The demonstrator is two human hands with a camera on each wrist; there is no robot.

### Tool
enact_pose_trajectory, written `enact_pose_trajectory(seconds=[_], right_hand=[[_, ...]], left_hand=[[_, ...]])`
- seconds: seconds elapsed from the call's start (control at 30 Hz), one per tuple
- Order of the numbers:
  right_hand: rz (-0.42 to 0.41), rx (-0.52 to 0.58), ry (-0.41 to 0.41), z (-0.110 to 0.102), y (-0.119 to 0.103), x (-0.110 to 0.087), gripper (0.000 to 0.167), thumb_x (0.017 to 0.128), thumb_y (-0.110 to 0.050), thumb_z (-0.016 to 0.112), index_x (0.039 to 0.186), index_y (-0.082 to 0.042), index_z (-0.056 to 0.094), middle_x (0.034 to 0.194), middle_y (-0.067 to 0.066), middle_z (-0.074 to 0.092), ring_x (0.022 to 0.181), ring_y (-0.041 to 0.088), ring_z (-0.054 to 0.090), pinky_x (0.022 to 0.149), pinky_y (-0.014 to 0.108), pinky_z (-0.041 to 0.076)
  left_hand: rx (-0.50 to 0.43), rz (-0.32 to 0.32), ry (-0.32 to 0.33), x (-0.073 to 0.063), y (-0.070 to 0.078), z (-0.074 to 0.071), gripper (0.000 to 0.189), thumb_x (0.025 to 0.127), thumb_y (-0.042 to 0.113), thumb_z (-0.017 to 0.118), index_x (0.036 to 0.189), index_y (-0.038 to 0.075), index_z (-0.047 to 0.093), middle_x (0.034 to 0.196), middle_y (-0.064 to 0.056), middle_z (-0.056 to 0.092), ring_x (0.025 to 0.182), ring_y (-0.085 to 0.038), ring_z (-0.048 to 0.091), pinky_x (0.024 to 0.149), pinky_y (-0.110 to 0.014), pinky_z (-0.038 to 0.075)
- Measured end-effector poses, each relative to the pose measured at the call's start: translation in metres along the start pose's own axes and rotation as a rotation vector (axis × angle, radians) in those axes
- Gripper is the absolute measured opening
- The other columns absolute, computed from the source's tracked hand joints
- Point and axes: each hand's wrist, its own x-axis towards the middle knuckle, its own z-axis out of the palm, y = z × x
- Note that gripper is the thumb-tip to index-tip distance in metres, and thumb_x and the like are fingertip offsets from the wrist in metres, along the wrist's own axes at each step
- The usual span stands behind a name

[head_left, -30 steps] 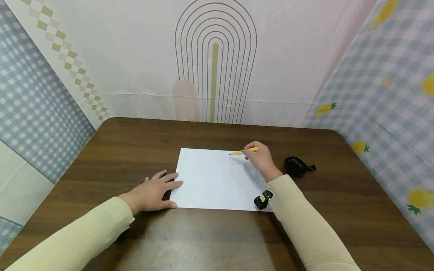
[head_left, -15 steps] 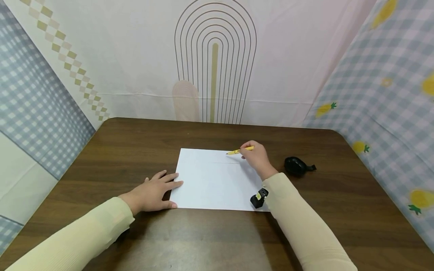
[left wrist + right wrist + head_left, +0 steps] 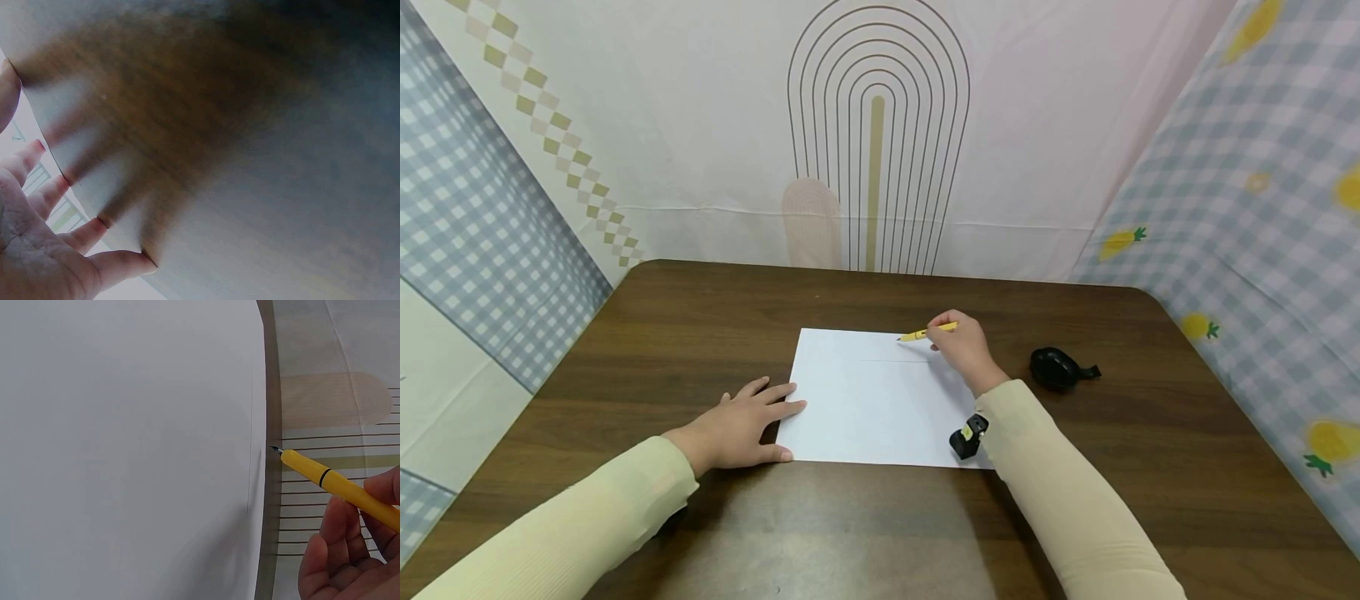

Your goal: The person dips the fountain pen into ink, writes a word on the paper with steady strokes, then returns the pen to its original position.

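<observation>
A sheet of white paper (image 3: 865, 408) lies on the brown table, with a thin straight line across its upper part. My left hand (image 3: 737, 425) rests flat at the sheet's left edge with fingers spread, some fingertips on the paper. In the left wrist view, the fingertips of the left hand (image 3: 56, 237) touch the surface. My right hand (image 3: 962, 346) pinches a yellow pen (image 3: 917, 335) over the upper right of the sheet, tip pointing left. In the right wrist view, the pen (image 3: 331, 481) has a black ring and a dark metal tip, which appears raised off the paper.
A black rounded object with a short tab (image 3: 1054, 368) lies on the table (image 3: 715, 325) to the right of the right hand; its kind is unclear. A small black camera (image 3: 967, 439) is strapped at the right wrist. Patterned cloth (image 3: 715, 142) hangs behind the table and along both sides.
My right hand has shifted slightly left with the pen, and its tip stays near the sheet's far edge. The thin line appears slightly longer toward the left. The left hand stays put.
</observation>
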Motion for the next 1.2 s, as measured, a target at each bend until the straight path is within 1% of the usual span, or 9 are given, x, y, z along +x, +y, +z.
enact_pose_trajectory(seconds=[0.37, 0.7, 0.9, 1.2], right_hand=[[0.022, 0.014, -0.015, 0.0026, 0.0028, 0.0039, 0.016, 0.094, -0.020, 0.057, 0.105, -0.009, 0.061, 0.107, 0.011, 0.060, 0.094, 0.025, 0.058, 0.075, 0.031, 0.041], [0.042, 0.033, -0.024, 0.0033, 0.0042, 0.0035, 0.018, 0.096, -0.021, 0.056, 0.107, -0.007, 0.059, 0.108, 0.012, 0.060, 0.094, 0.025, 0.055, 0.076, 0.031, 0.041], [0.039, 0.013, -0.026, 0.0045, 0.0044, 0.0048, 0.018, 0.096, -0.022, 0.056, 0.106, -0.007, 0.058, 0.106, 0.013, 0.062, 0.093, 0.024, 0.055, 0.076, 0.032, 0.041], [0.038, -0.004, -0.027, 0.0041, 0.0048, 0.0015, 0.016, 0.095, -0.021, 0.055, 0.103, -0.007, 0.058, 0.106, 0.012, 0.063, 0.093, 0.024, 0.057, 0.074, 0.031, 0.040]], left_hand=[[-0.005, -0.001, -0.001, 0.0007, -0.0008, 0.0022, 0.071, 0.085, 0.051, 0.068, 0.145, 0.019, 0.047, 0.154, -0.010, 0.033, 0.140, -0.048, 0.023, 0.093, -0.078, 0.026], [-0.007, -0.003, 0.000, 0.0009, -0.0015, 0.0024, 0.070, 0.086, 0.050, 0.068, 0.145, 0.019, 0.047, 0.155, -0.010, 0.032, 0.140, -0.048, 0.022, 0.093, -0.078, 0.025], [0.003, -0.003, -0.001, 0.0006, -0.0016, 0.0020, 0.071, 0.086, 0.051, 0.067, 0.145, 0.020, 0.046, 0.155, -0.010, 0.032, 0.140, -0.048, 0.023, 0.093, -0.078, 0.026], [0.004, -0.004, -0.002, 0.0005, -0.0014, 0.0021, 0.071, 0.086, 0.052, 0.067, 0.145, 0.020, 0.047, 0.154, -0.010, 0.033, 0.139, -0.048, 0.024, 0.093, -0.078, 0.026]])
